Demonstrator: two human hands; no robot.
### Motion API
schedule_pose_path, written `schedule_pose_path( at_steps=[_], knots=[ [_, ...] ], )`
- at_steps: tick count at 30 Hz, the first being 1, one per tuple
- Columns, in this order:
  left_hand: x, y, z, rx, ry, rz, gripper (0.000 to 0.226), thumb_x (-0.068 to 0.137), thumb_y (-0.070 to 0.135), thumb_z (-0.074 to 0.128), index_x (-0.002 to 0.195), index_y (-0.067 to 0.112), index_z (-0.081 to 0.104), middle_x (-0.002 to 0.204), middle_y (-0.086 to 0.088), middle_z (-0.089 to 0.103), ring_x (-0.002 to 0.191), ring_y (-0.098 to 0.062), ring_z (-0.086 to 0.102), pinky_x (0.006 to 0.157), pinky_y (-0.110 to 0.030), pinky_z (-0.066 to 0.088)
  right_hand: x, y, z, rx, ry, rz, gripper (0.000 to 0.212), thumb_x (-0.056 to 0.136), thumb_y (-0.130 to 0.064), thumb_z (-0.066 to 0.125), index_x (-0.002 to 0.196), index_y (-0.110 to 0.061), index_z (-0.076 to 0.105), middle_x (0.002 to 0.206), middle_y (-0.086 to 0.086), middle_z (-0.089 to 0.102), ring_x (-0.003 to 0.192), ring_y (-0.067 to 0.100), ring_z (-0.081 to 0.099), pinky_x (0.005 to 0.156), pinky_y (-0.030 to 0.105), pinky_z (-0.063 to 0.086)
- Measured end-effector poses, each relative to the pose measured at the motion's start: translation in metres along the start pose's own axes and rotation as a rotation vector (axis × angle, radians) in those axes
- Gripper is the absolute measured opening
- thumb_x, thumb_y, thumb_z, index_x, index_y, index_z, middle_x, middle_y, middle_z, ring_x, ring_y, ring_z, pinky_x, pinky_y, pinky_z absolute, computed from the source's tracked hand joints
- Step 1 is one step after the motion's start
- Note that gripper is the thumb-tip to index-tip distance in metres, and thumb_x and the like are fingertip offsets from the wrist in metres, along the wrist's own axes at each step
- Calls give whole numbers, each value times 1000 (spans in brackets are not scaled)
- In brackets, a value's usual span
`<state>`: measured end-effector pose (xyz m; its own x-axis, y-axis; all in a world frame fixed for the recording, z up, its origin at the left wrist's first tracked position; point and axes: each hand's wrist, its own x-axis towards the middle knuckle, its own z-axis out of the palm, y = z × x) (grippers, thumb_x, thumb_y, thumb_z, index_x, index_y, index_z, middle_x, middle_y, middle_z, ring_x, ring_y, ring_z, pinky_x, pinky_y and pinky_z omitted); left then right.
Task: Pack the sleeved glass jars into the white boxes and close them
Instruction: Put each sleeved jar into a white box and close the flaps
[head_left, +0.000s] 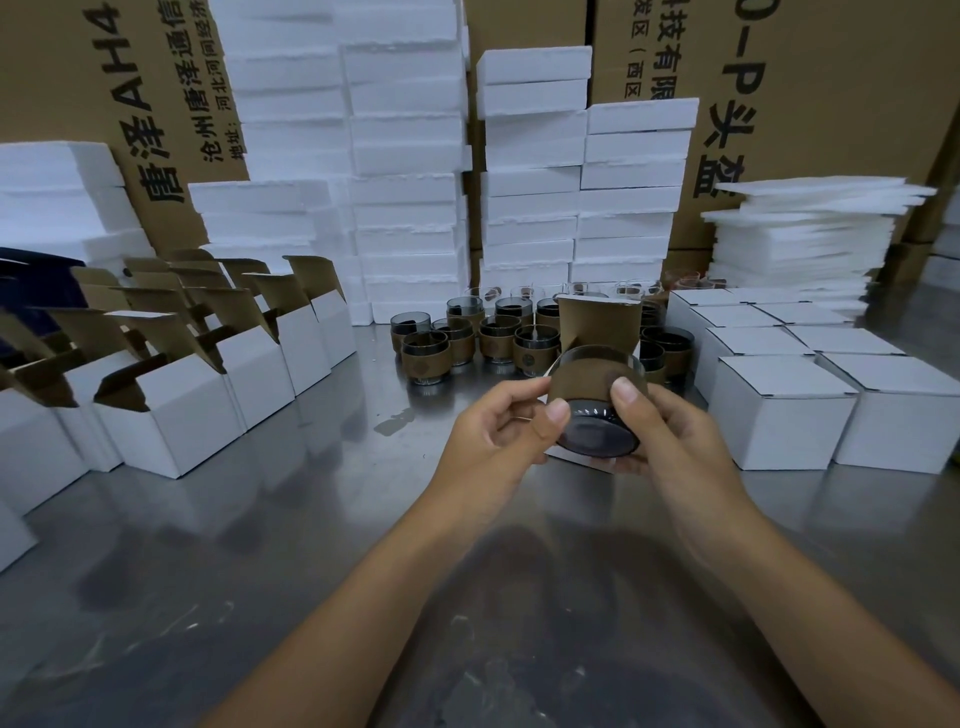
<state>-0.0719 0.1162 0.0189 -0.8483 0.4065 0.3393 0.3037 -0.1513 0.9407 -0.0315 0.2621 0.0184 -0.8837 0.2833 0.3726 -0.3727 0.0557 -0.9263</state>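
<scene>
Loading step, I judge: the left hand (493, 431) and right hand (675, 431) each clamp a side of a sleeved glass jar (589, 385), tipped base outward before an open white box (597, 319). Next it needs sliding in and the flap folding. A reflective metal surface (311, 519) carries everything, with foam stacks (405, 156) and cartons (831, 78) behind.

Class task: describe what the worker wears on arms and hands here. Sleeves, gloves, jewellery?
Nothing worn shows. The left hand and right hand have no gloves, rings or watch. Both forearms are uncovered to the frame edge, with no sleeve. Thumbnails are short and unpainted.
</scene>
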Motion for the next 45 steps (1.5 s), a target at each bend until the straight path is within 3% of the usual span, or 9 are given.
schedule_pose_path(
  at_steps=[3, 8, 15, 24, 27, 32, 36, 42, 45],
  knots=[
    [1, -1, -1, -6, -1, 15, 48, 74, 34, 62, 119, 18, 60, 108, -6, 69, 89, -5, 64, 80, -22, 53, 0, 1, 0, 25, 25, -76, 55, 59, -49, 64, 105, -19, 61, 80, -14, 72, 73, 1, 68, 58, 15, 50],
    [3, -2, -4, -5, -13, 30, 27, 89, 19, 57, 114, 30, 61, 108, 12, 70, 106, -7, 62, 91, -27, 50, -1, 7, -1, -54, 48, -180, 70, 50, -51, 75, 113, -36, 51, 105, -13, 67, 96, 5, 64, 72, 15, 50],
    [5, -4, -4, -3, -37, 73, 49, 93, -8, 44, 112, 34, 59, 112, 18, 67, 110, 1, 59, 96, -20, 47, -3, 12, -5, -346, 45, -373, 76, 62, -28, 86, 120, -44, 40, 118, -19, 57, 111, 3, 56, 87, 11, 44],
    [13, -26, 1, 581, 99, 186, 38, 95, 15, 52, 113, 49, 48, 125, 11, 36, 111, 7, 38, 86, 5, 28, 0, 11, -4, -407, 123, -449, 81, 64, -21, 85, 125, -43, 36, 122, -25, 51, 116, -1, 50, 95, 29, 46],
    [18, -35, 2, 722, 33, 142, 37, 96, 28, 51, 132, 37, 45, 137, 14, 23, 121, -1, 27, 90, -9, 25, 1, 13, -6, -384, 144, -456, 79, 65, -23, 85, 125, -43, 38, 123, -23, 50, 117, 4, 51, 96, 33, 46],
    [21, -39, 5, 819, -37, 143, 41, 95, 32, 49, 133, 42, 36, 138, 11, 23, 129, -15, 29, 94, -23, 29, 3, 14, -5, -363, 156, -450, 77, 65, -32, 79, 129, -41, 36, 122, -27, 50, 120, 6, 50, 99, 38, 45],
    [22, -40, 6, 983, 7, 195, 40, 94, 37, 49, 132, 37, 36, 133, 5, 31, 122, -16, 35, 91, -25, 34, 2, 14, -4, -374, 139, -455, 77, 66, -37, 78, 130, -40, 35, 123, -26, 50, 119, 4, 50, 101, 39, 44],
    [17, -32, 6, 1060, 107, 369, 23, 95, 33, 47, 117, 28, 49, 102, 4, 42, 95, -9, 34, 77, -25, 33, 0, 10, -4, -328, 160, -509, 71, 70, -28, 78, 127, -36, 37, 119, -31, 49, 115, -1, 51, 96, 17, 42],
    [14, -25, 8, 1090, 151, 453, 21, 94, 31, 46, 109, 21, 57, 87, 4, 45, 84, -9, 33, 72, -26, 31, -1, 7, -5, -369, 156, -558, 68, 73, -21, 79, 128, -30, 40, 123, -16, 50, 116, 7, 52, 98, 24, 43]
  ],
)
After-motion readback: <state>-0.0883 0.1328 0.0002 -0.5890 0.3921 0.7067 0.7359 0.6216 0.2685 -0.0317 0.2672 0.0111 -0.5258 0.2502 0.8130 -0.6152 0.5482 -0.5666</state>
